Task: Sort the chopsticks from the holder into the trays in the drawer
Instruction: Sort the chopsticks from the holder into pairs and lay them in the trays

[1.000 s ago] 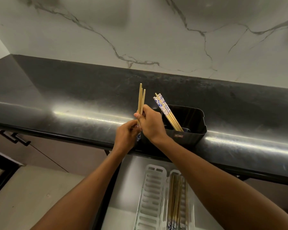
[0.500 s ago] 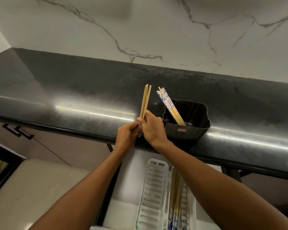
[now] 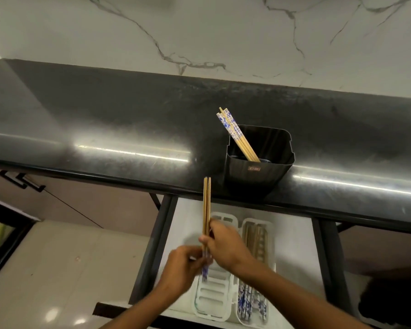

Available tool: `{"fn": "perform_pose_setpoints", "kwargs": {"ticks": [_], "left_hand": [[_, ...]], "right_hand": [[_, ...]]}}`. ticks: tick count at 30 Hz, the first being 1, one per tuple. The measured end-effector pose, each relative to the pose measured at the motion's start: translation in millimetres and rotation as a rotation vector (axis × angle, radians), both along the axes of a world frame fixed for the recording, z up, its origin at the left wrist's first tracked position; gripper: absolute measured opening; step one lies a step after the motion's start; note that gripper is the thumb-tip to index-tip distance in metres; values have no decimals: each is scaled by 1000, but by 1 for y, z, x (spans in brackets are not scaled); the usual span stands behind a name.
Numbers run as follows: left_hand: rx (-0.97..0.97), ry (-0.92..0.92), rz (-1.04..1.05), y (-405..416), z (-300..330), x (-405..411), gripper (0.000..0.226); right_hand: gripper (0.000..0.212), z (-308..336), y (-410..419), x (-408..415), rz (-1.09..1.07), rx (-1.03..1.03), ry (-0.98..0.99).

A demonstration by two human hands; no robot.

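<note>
A pair of bamboo chopsticks with blue-and-white patterned ends stands nearly upright over the open drawer. My right hand grips the pair at mid-length, and my left hand pinches its lower patterned end. Under both hands lies the left white slotted tray, bare where it shows. The right white tray holds several chopsticks. On the countertop the black holder still has a few chopsticks leaning to its left.
The dark countertop runs across the view, backed by a marble wall. The white drawer stands open below its edge with dark side rails. Cabinet handles sit at the left; tiled floor lies lower left.
Both hands have come down from beside the holder to over the drawer, carrying the pair of chopsticks. The view has tilted downward, showing more of the drawer and trays.
</note>
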State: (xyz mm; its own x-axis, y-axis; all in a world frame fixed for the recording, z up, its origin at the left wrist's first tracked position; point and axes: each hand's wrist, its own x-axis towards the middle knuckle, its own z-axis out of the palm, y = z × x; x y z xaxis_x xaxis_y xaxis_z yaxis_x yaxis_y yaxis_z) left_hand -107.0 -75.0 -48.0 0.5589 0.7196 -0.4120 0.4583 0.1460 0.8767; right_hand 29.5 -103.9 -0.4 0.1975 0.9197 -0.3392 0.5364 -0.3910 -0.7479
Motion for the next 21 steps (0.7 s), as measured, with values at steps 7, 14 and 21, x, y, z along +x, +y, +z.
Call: {"fn": "perform_pose_setpoints", "kwargs": {"ticks": [7,14,21], "left_hand": [[-209,356,-119,-16,-39,16,29],[-169,566,-234,-20,-64,39,12],[-8,757,-333,-25,-76,49,18]], "right_hand": [[17,-61,-11,9,-143,-354,97],[24,-91,-14,11,-268,-484,112],[25,-100,-4,2,-188,-618,-156]]}}
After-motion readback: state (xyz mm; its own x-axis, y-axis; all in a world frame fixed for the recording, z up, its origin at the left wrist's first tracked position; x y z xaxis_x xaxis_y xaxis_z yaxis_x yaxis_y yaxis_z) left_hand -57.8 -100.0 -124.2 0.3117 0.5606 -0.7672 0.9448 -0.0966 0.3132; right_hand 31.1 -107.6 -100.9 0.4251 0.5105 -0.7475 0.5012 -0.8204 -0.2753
